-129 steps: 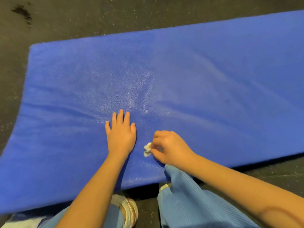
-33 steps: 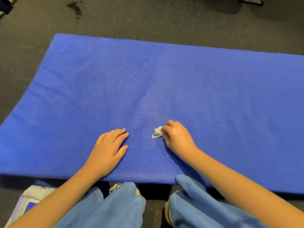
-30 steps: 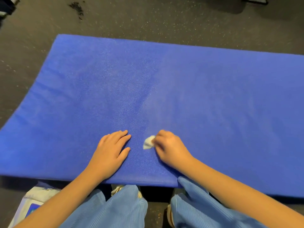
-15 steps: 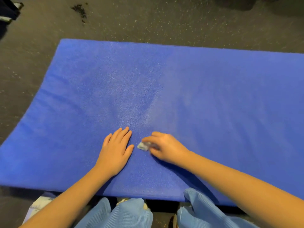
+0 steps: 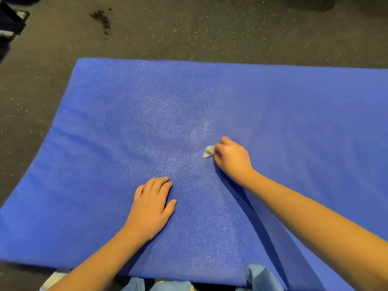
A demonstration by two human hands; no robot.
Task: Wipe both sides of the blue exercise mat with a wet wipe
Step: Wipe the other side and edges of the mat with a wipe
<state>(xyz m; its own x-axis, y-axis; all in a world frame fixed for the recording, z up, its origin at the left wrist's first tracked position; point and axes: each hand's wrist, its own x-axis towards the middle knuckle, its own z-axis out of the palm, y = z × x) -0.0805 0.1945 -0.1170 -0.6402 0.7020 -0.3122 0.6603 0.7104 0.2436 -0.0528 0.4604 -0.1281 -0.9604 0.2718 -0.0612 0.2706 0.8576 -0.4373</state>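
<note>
While the blue exercise mat [image 5: 262, 106] lies flat on the speckled floor [image 5: 189, 28], the right hand [image 5: 232, 159] pinches a crumpled wet wipe [image 5: 208, 151] against its middle; the left hand [image 5: 151, 204] rests flat, fingers relaxed, nearer. So small a wad risks missed patches.

Your left hand [image 5: 151, 206] lay flat on blue mat [image 5: 294, 122] near front edge. Your right hand [image 5: 233, 158], pinching wet wipe [image 5: 208, 151], sat further in, apart from left. Open mat ran between your hands, and on to far edge, left end and right. Your right forearm crossed mat's near right part, barring sweep there. Your knees [image 5: 260, 276] sat at front edge. Beyond far edge, speckled floor [image 5: 210, 28] carried dark debris patch [image 5: 100, 17]; dark object [image 5: 8, 22] stood far left.
</note>
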